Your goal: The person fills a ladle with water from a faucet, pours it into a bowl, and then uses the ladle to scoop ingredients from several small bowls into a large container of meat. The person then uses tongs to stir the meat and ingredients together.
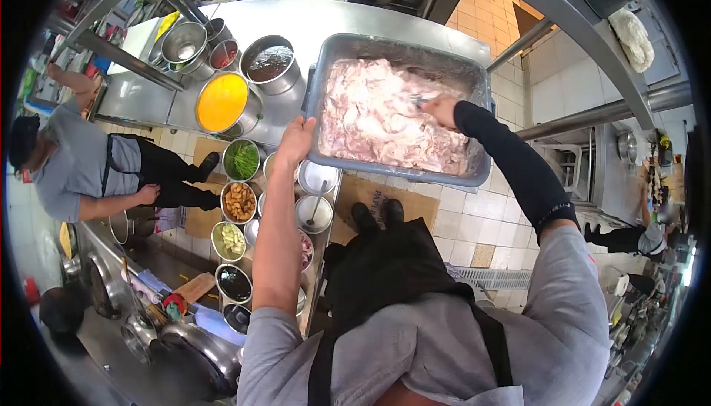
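A large grey plastic tub (324, 58) stands on the steel counter in front of me. It is filled with pale pink raw meat (385, 117) in a wet, whitish coating. My left hand (296, 141) is closed on the tub's near left corner. Inside the tub, toward its right side, my right hand (442, 112) is closed over the meat, a dark sleeve covering the forearm. Something small and greyish shows at its fingertips, partly buried and blurred, so I cannot make out what it is.
Left of the tub are a pot of dark liquid (269, 63) and a pot of orange liquid (222, 101). Several ingredient bowls, including chopped greens (241, 158), line my left side. A co-worker (89, 161) stands at the left. A steel post (524, 41) rises at the right.
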Tool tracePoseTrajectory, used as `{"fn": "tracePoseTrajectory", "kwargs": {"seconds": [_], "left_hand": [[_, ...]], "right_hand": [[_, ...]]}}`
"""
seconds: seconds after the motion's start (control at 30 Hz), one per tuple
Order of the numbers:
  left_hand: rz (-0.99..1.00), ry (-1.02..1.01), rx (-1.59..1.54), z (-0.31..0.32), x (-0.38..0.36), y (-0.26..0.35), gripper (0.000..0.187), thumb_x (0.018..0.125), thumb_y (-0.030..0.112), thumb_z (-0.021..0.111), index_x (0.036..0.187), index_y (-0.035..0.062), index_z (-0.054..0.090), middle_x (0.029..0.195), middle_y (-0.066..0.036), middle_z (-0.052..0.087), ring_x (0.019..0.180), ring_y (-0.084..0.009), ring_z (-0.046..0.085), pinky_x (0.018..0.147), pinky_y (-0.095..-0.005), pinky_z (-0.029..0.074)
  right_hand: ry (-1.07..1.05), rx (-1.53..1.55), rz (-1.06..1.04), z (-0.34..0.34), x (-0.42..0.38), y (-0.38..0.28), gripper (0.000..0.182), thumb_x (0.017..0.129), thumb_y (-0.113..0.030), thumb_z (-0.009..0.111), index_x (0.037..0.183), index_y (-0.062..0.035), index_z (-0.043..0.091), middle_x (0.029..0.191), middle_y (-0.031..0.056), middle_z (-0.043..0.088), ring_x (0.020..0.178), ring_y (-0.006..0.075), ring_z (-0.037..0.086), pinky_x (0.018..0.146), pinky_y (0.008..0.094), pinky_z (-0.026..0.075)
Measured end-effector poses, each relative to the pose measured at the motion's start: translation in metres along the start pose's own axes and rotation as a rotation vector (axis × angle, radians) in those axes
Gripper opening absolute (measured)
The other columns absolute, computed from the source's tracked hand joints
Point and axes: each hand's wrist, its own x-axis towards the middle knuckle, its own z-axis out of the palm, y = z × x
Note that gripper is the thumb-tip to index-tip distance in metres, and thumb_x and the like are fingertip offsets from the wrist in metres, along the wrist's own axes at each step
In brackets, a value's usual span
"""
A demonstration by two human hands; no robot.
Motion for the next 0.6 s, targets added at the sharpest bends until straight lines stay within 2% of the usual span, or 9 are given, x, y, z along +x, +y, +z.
{"fn": "tracePoseTrajectory", "kwargs": {"seconds": [0.03,0.07,0.13,0.17,0.27,0.33,0.43,0.57,0.6], "left_hand": [[-0.036,-0.021,-0.019,-0.001,-0.001,0.004,0.047,0.105,0.034,0.051,0.125,-0.0076,0.055,0.107,-0.016,0.067,0.087,-0.0198,0.064,0.060,-0.0339,0.051],[-0.056,-0.023,-0.038,-0.003,-0.002,0.007,0.049,0.104,0.034,0.051,0.128,-0.0090,0.054,0.113,-0.021,0.066,0.097,-0.0263,0.063,0.072,-0.0361,0.050],[-0.098,-0.030,-0.075,-0.003,-0.005,0.014,0.054,0.103,0.034,0.051,0.133,-0.0116,0.053,0.125,-0.030,0.064,0.117,-0.0393,0.063,0.098,-0.0406,0.048],[-0.111,-0.028,-0.104,-0.003,-0.008,0.017,0.054,0.103,0.034,0.051,0.133,-0.0114,0.052,0.124,-0.029,0.064,0.113,-0.0371,0.064,0.092,-0.0402,0.050],[-0.151,-0.037,-0.164,-0.009,-0.020,0.037,0.056,0.103,0.035,0.051,0.135,-0.0108,0.051,0.120,-0.025,0.066,0.102,-0.0307,0.068,0.075,-0.0384,0.055],[-0.189,-0.061,-0.167,-0.011,-0.024,0.045,0.056,0.103,0.035,0.051,0.136,-0.0102,0.050,0.117,-0.022,0.067,0.095,-0.0267,0.068,0.064,-0.0365,0.055],[-0.189,-0.049,-0.166,-0.009,-0.021,0.040,0.057,0.103,0.036,0.051,0.137,-0.0095,0.050,0.113,-0.020,0.068,0.091,-0.0259,0.069,0.060,-0.0355,0.055],[-0.150,-0.002,-0.176,-0.002,-0.015,0.031,0.055,0.103,0.036,0.051,0.136,-0.0091,0.051,0.111,-0.020,0.069,0.091,-0.0259,0.069,0.061,-0.0363,0.055],[-0.159,-0.006,-0.154,-0.007,-0.024,0.044,0.054,0.103,0.035,0.051,0.134,-0.0087,0.052,0.111,-0.020,0.069,0.091,-0.0259,0.069,0.061,-0.0362,0.055]], "right_hand": [[-0.014,-0.058,-0.101,0.004,0.007,-0.013,0.050,0.101,-0.042,0.051,0.098,0.0039,0.071,0.076,0.0208,0.068,0.070,0.0327,0.068,0.070,0.0446,0.053],[-0.032,-0.116,-0.202,0.009,0.012,-0.021,0.048,0.100,-0.041,0.052,0.103,0.0029,0.072,0.085,0.0234,0.071,0.078,0.0355,0.070,0.077,0.0449,0.054],[0.021,-0.255,-0.379,0.019,0.019,-0.028,0.044,0.101,-0.037,0.052,0.104,0.0031,0.070,0.083,0.0237,0.070,0.079,0.0376,0.069,0.076,0.0457,0.053],[0.049,-0.325,-0.466,0.024,0.021,-0.030,0.042,0.102,-0.035,0.052,0.104,0.0032,0.069,0.082,0.0238,0.070,0.080,0.0387,0.069,0.076,0.0462,0.053],[-0.016,-0.540,-0.442,0.022,-0.022,-0.070,0.036,0.101,-0.029,0.052,0.102,0.0032,0.068,0.087,0.0272,0.070,0.088,0.0447,0.068,0.081,0.0497,0.053],[-0.012,-0.632,-0.444,0.023,-0.061,-0.088,0.032,0.099,-0.025,0.053,0.110,0.0031,0.063,0.083,0.0272,0.069,0.084,0.0439,0.069,0.077,0.0505,0.054],[-0.028,-0.719,-0.468,0.026,-0.097,-0.088,0.036,0.098,-0.026,0.056,0.118,0.0027,0.055,0.077,0.0256,0.068,0.077,0.0443,0.068,0.069,0.0518,0.054],[-0.052,-0.753,-0.489,0.031,-0.125,-0.039,0.037,0.102,-0.029,0.049,0.123,0.0021,0.052,0.074,0.0255,0.067,0.074,0.0448,0.068,0.067,0.0519,0.053],[-0.076,-0.781,-0.408,0.019,-0.145,-0.046,0.039,0.093,-0.019,0.054,0.124,0.0060,0.054,0.082,0.0231,0.070,0.077,0.0419,0.070,0.069,0.0503,0.056]]}}
